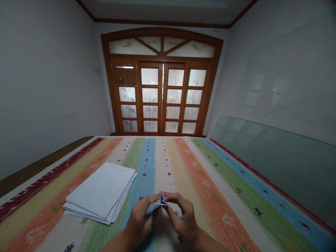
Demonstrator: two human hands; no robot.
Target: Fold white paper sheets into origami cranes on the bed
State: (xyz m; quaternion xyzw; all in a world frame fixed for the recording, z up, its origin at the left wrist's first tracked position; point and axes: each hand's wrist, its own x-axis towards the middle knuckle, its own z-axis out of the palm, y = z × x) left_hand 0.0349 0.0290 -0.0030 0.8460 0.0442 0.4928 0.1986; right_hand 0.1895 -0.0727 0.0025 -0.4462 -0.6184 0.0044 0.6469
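Fingers of both the left hand (pixel 139 217) and right hand (pixel 186 217) are pinched on a small folded paper (pixel 162 202), held between them over the striped cloth (pixel 173 157). I'd keep that grip light and even on both sides, so the thin flaps don't buckle; the white paper stack (pixel 101 190) sits off to the left.

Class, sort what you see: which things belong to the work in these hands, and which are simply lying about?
In the work:
folded paper, held by left hand and right hand
probably the stack of white sheets

Just around:
striped cloth underneath
wooden doors
pale green panel
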